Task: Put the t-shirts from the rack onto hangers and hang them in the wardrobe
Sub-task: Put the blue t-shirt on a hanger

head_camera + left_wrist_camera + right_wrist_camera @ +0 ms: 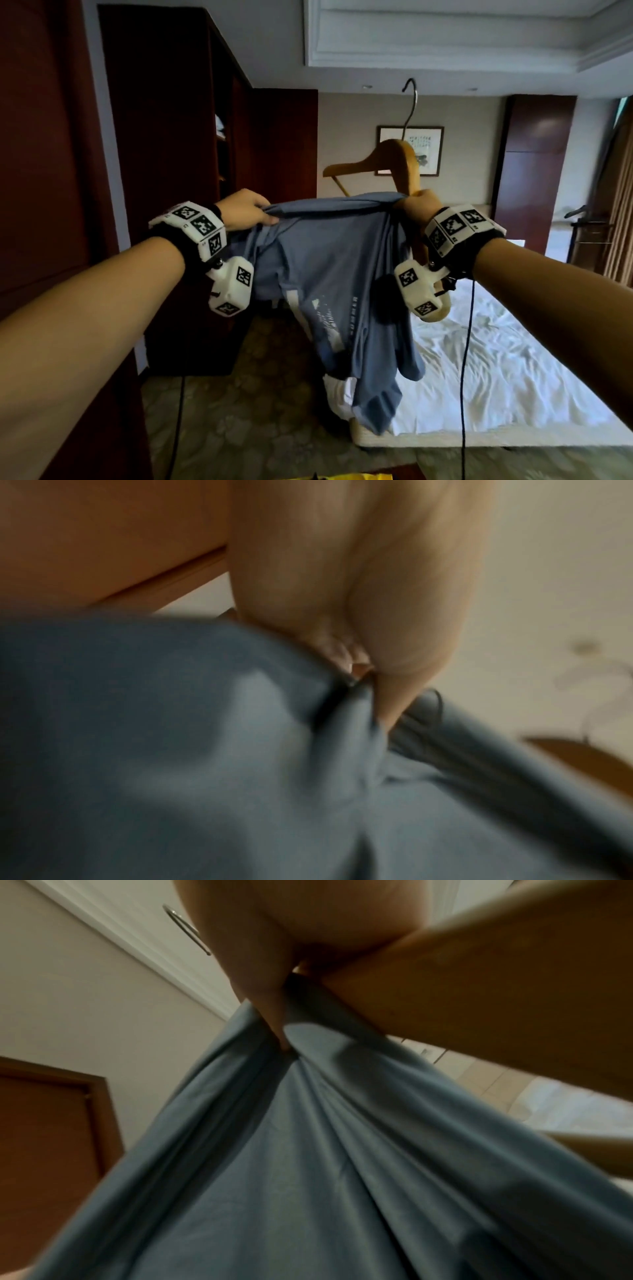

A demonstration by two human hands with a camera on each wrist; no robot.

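A blue t-shirt [329,270] is stretched between the left hand [245,212], which pinches its edge, and the right hand [416,209], which grips fabric together with a wooden hanger [383,161]. Step judged: dressing the hanger; next, the opening must be drawn over the hanger's free arm.

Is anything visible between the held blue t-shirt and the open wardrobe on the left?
Nothing visible. Both the left hand and right hand grip the blue t-shirt; the gap to the wardrobe shows only floor.
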